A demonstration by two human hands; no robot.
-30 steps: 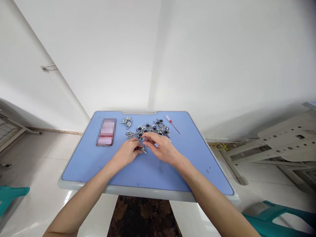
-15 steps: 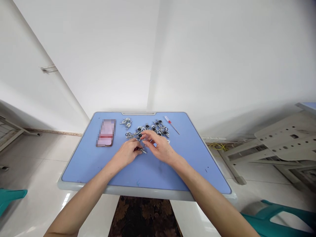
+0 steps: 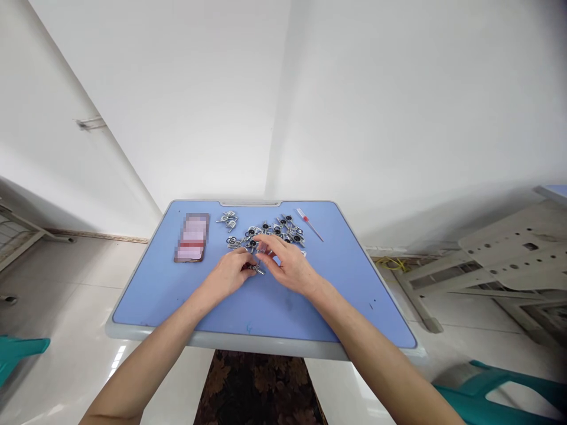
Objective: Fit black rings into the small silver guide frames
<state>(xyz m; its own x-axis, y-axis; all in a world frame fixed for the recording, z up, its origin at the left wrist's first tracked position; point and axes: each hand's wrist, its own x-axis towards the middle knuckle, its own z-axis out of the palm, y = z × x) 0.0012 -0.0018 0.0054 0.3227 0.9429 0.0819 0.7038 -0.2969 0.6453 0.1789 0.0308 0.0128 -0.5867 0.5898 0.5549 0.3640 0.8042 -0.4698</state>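
Note:
My left hand (image 3: 229,273) is closed, its fingertips pinching a small silvery metal part (image 3: 258,270) just above the blue tabletop. A short rod end of that part sticks out to the right of the fingers. My right hand (image 3: 286,262) is curled over the same spot from the right, thumb and fingers bent together. Something thin shows between its fingertips and the part, too small to make out. Right behind the hands lies a pile of metal parts with black round pieces (image 3: 277,230), partly hidden by the right hand.
At the back left of the desk (image 3: 146,295) is a small group of metal parts (image 3: 229,219). A phone (image 3: 192,237) lies on the left, and a screwdriver with a clear handle and red collar (image 3: 310,224) at the back right. Green stools (image 3: 500,389) stand at both sides.
The view has shifted very slightly. Both hands stay at the same spot over the metal part, with hardly any visible movement.

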